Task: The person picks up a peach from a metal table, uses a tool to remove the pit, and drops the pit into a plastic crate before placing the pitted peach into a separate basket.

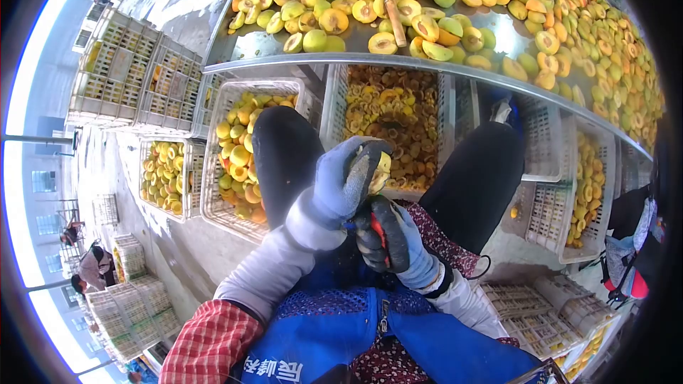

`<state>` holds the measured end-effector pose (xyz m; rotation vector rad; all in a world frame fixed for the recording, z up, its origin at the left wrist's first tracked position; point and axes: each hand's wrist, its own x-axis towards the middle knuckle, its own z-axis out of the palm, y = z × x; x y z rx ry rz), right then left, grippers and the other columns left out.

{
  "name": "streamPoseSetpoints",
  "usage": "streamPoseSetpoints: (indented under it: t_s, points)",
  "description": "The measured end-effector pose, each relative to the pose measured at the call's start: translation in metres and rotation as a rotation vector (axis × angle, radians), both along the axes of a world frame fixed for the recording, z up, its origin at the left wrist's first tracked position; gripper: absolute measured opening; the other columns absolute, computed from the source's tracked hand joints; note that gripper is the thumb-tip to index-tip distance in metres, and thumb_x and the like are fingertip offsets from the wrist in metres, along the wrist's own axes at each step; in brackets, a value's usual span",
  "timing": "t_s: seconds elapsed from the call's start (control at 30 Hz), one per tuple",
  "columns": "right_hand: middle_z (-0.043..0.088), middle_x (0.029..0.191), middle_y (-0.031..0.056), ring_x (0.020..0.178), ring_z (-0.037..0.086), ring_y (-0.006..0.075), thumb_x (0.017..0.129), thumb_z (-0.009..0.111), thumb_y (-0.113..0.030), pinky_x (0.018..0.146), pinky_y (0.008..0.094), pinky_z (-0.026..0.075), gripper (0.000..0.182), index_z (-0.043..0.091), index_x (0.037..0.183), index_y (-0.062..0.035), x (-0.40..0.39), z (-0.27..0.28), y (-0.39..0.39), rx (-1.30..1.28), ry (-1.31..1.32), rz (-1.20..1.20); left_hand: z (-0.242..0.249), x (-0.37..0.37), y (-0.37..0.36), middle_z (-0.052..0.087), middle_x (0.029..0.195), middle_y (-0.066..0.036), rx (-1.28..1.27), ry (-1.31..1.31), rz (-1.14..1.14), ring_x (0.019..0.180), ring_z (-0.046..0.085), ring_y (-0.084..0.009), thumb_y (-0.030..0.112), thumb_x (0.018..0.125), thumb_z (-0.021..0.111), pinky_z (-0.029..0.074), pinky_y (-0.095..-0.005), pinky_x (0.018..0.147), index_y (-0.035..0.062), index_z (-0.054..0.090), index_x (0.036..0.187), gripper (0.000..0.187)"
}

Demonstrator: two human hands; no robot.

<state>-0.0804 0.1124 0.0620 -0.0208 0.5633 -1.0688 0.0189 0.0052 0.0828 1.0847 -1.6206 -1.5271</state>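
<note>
My left hand [345, 174], in a blue and dark grey glove, is closed around a piece of yellow-green fruit [380, 173] in front of my lap. Right beside it, my right hand [388, 235], gloved the same way, grips a tool with a red handle [378, 227]; the tool's working end is hidden at the fruit. Both hands are held between my knees, above a crate [445, 110] that holds brown and yellow fruit scraps.
A metal table [263, 46] covered with halved fruit stands ahead, with a wooden-handled tool [395, 21] lying on it. Fruit crates [213, 171] stand at left and right [605, 171]. Stacked crates [135, 75] rise farther left. A person [94, 268] is at the far left.
</note>
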Motion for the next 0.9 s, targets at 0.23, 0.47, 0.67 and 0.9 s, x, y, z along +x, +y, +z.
streamPoseSetpoints:
  t_s: [0.23,0.47,0.67,0.9]
  points:
    - [0.04,0.06,-0.0024,0.043,0.037,0.0048,0.096,0.035,-0.044,0.033,0.0183,0.03,0.044,0.056,0.092,-0.006,-0.006,-0.026,-0.004,-0.037,-0.809,0.1,-0.017,-0.005,-0.002,0.063,0.083,-0.006,0.021,0.072,0.004,0.075,0.055,-0.0094,0.023,0.093,0.052,0.045,-0.0242,0.068,-0.0017,0.062,0.098,0.027]
    - [0.043,0.064,-0.0019,0.046,0.04,0.0052,0.096,0.037,-0.044,0.038,0.0209,0.035,0.042,0.056,0.095,-0.0069,-0.019,-0.031,-0.018,-0.236,-0.876,-0.006,-0.077,0.007,-0.012,0.063,0.081,-0.005,0.719,0.376,0.335,0.069,0.06,-0.0119,0.028,0.093,0.053,0.048,-0.0241,0.061,-0.0009,0.062,0.095,0.031]
    - [0.043,0.067,-0.0011,0.052,0.039,0.0088,0.094,0.041,-0.048,0.044,0.0237,0.034,0.044,0.057,0.099,-0.0077,-0.012,-0.08,-0.012,0.077,-0.892,-0.034,-0.054,0.041,-0.025,0.063,0.083,-0.006,0.324,0.339,0.438,0.073,0.062,-0.0147,0.034,0.096,0.044,0.052,-0.0268,0.065,0.0018,0.058,0.1,0.036]
    - [0.04,0.065,-0.0019,0.053,0.038,0.0108,0.095,0.039,-0.046,0.045,0.0249,0.033,0.042,0.055,0.097,-0.0079,-0.023,-0.08,-0.003,0.165,-0.789,-0.14,-0.027,0.159,-0.059,0.062,0.101,-0.016,-0.392,-0.033,0.662,0.092,0.06,-0.0243,0.027,0.097,0.036,0.048,-0.0349,0.081,-0.0027,0.058,0.108,0.038]
